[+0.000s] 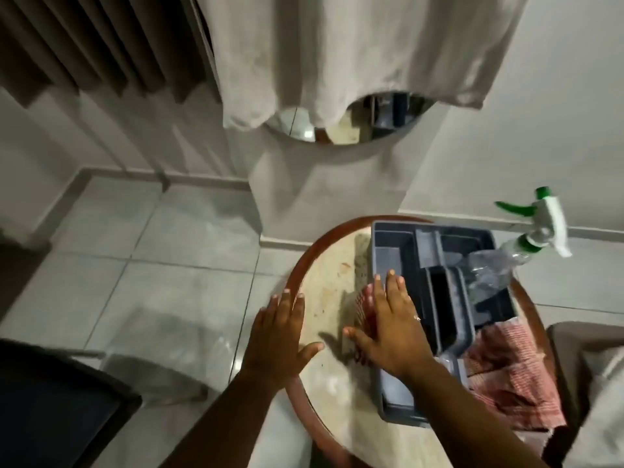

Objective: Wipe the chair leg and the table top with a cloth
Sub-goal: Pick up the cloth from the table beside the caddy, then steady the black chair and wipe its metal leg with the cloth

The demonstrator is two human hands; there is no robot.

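A round table (324, 265) with a pale stone top and a reddish wooden rim stands in front of me. My right hand (391, 329) lies flat, fingers spread, pressing a red-and-white cloth (364, 302) onto the table top beside a grey tray. My left hand (280, 336) rests flat on the table's left rim and holds nothing. A dark chair (60, 407) shows at the lower left; its legs are hidden.
A grey compartment tray (435, 298) fills the table's right half, with a clear spray bottle (513, 251), green trigger, leaning in it. A second red checked cloth (510, 369) lies at the right. Another chair (591, 383) stands far right. Tiled floor (152, 265) lies left.
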